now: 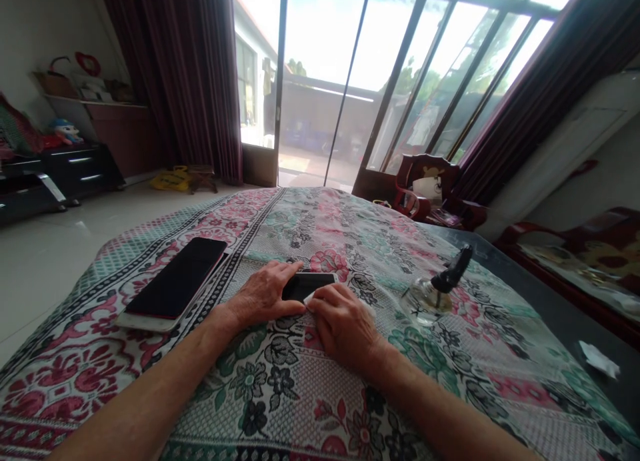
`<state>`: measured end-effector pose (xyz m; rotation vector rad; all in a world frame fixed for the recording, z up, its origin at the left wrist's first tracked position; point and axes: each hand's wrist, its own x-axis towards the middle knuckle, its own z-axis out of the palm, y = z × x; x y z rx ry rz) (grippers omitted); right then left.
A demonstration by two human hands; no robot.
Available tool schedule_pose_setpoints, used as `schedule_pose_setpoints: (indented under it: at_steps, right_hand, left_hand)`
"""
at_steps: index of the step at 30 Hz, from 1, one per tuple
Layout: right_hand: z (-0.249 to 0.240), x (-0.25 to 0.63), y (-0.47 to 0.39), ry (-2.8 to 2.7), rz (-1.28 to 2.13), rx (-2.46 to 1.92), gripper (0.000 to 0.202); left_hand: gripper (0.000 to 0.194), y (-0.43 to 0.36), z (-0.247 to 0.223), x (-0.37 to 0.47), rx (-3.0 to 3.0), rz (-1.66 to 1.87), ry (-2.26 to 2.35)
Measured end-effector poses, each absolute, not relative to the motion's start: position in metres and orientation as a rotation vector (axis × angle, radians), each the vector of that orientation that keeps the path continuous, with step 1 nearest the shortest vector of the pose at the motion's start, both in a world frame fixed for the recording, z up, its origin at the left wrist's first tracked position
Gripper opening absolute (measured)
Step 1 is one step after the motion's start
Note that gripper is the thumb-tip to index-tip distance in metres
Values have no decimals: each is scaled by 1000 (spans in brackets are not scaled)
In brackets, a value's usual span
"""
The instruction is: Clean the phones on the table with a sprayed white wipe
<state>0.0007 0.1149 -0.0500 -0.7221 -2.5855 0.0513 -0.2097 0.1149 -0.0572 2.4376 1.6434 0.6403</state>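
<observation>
A smartphone (311, 285) with a dark screen and pale edge lies flat on the patterned cloth. My left hand (265, 293) grips its left end, with the thumb along the near edge and the fingers at the far side. In my right hand (345, 321) is a white tissue (309, 303), bunched under curled fingers and pressed to the phone's near right part. Most of the tissue is hidden by that hand. To the left, a larger black-screened device (177, 277) rests on a white tablet-like slab (145, 323).
Right of my hands stands a clear spray bottle (425, 304) with a black trigger head (453, 269). A crumpled white tissue (599, 359) lies on the dark surface at far right. The floral tablecloth (280, 407) covers the table. Beyond are a carved wooden chair (425, 187) and glass doors.
</observation>
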Motion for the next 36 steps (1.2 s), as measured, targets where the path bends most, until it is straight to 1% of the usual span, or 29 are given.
schedule_pose_setpoints:
  at_steps: [4, 11, 17, 21, 25, 27, 30, 34, 36]
  right_hand:
    - [-52, 16, 125, -2517, 41, -812, 21]
    - [-55, 27, 136, -2377, 37, -979, 21]
    - [-47, 30, 137, -2437, 149, -1051, 30]
    - [-50, 33, 145, -2318, 201, -1155, 23]
    - [-50, 32, 149, -2287, 224, -1202, 21]
    - [-46, 33, 148, -2337, 251, -1178, 18]
    - [-35, 37, 146, -2517, 297, -1031, 14]
    - [-24, 41, 146, -2667, 343, -894, 28]
    - [-24, 42, 148, -2675, 344, -884, 27]
  left_hand:
    - [79, 113, -51, -213, 2444, 575, 1589]
    - [67, 108, -43, -218, 2466, 533, 1503]
    - [73, 110, -43, -217, 2452, 559, 1536]
    - [76, 109, -39, -223, 2425, 495, 1584]
    - [79, 108, -37, -219, 2451, 460, 1614]
    - [79, 108, -38, -210, 2492, 486, 1585]
    - [76, 108, -44, -194, 2534, 514, 1544]
    - [72, 109, -53, -183, 2556, 511, 1545]
    - [69, 111, -54, -181, 2568, 508, 1550]
